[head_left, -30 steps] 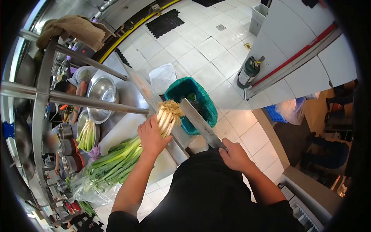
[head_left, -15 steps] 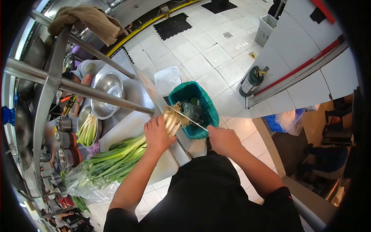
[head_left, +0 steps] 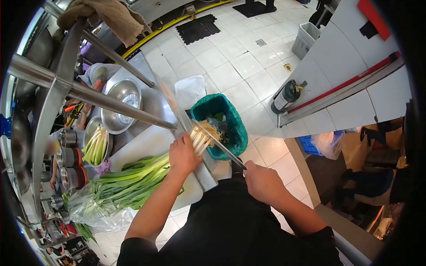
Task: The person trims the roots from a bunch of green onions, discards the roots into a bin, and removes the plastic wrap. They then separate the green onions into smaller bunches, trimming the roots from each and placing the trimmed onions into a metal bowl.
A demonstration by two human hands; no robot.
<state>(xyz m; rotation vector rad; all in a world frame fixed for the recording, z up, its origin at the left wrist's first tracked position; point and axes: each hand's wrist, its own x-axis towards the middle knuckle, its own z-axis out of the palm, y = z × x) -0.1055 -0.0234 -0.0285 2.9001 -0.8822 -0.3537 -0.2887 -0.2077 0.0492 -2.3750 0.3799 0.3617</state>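
Note:
My left hand point(head_left: 183, 155) is wrapped over a bunch of green onions point(head_left: 146, 175), just behind the white ends. The long leaves stretch left across a white cutting board point(head_left: 190, 191) and over a clear plastic bag point(head_left: 95, 210). Beyond the counter edge, the white ends and stringy roots point(head_left: 212, 128) stick out above a bin with a green liner point(head_left: 242, 133). My right hand point(head_left: 264, 181) grips a knife point(head_left: 227, 152) by the handle. Its blade slants across the bunch, close to the roots.
Cut green onions fill a metal bowl point(head_left: 109, 155), beside a larger metal bowl point(head_left: 110, 126). A steel rail point(head_left: 133, 114) crosses above the counter. Another person's arm point(head_left: 98, 80) shows behind it. A fire extinguisher point(head_left: 285, 96) stands by the tiled wall at right.
My right hand has drawn back toward my body with the knife, and more of the blade's flat side shows. My left hand keeps its hold on the bunch.

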